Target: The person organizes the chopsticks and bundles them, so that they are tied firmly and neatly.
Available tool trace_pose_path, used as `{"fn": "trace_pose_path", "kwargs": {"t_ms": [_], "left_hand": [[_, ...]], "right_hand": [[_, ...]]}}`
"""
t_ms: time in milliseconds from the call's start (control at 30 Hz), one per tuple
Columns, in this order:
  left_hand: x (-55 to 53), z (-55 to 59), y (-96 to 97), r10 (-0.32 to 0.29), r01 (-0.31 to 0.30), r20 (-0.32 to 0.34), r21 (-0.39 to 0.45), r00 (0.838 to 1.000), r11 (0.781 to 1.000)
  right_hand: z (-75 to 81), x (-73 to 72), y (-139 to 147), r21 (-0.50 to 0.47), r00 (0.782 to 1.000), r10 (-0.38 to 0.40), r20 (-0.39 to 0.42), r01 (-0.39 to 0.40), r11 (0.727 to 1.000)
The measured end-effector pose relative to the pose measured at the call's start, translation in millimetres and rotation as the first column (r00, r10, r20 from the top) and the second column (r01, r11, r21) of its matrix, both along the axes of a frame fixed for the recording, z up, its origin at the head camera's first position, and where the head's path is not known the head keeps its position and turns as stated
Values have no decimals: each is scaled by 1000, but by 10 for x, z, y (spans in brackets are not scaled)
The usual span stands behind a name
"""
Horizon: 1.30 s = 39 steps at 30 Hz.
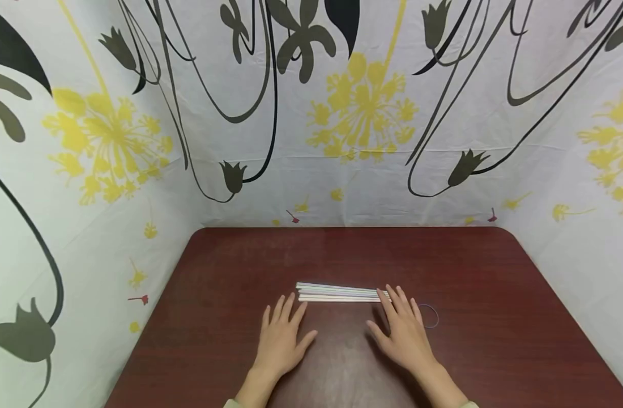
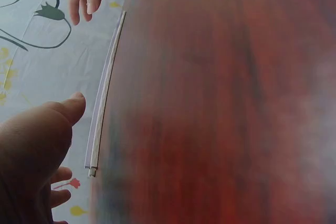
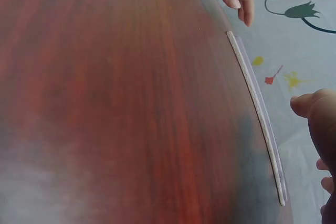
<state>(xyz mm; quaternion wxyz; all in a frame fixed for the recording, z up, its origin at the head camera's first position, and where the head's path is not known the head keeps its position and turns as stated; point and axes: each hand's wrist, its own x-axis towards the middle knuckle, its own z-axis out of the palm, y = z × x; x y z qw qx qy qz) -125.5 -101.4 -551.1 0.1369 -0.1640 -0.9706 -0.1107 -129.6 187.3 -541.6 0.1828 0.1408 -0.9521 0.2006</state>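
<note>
Several thin pale sticks [image 1: 337, 293] lie side by side on the table, fanned slightly wider at their left end. My left hand [image 1: 281, 340], fingers spread, is just in front of that left end. Over the right end reaches my right hand [image 1: 405, 334], its straight fingertips overlapping the sticks in the head view. A thin rubber band [image 1: 436, 317] lies flat right beside the right hand, partly hidden behind its fingers. Both wrist views show the sticks from low down, with the left thumb [image 2: 73, 108] and the right thumb [image 3: 304, 104] held apart from them.
The dark red wooden table [image 1: 230, 260] has rounded far corners. Behind it and at both sides hangs a white cloth [image 1: 291, 175] printed with yellow, grey and black flowers.
</note>
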Motion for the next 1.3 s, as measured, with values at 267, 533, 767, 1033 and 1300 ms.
{"fn": "trace_pose_path", "kwargs": {"t_ms": [267,533,767,1033,1300], "left_hand": [[-82,-9,51,9,-9,13,17,1000,1000],[-176,-24,120,-5,5,39,3,999,1000],[-299,-29,133,-7,7,45,-2,999,1000],[-399,-58,184,-28,30,70,-31,997,999],[-437,-48,227,-41,45,82,-47,996,998]], "right_hand": [[-27,-148,-36,7,1000,0,0,0,1000],[-132,-231,-58,37,1000,9,29,-10,999],[-190,-294,-105,48,999,20,36,-22,999],[-190,-381,-162,57,999,31,31,-33,998],[-213,-443,-176,71,999,37,32,-39,997]]}}
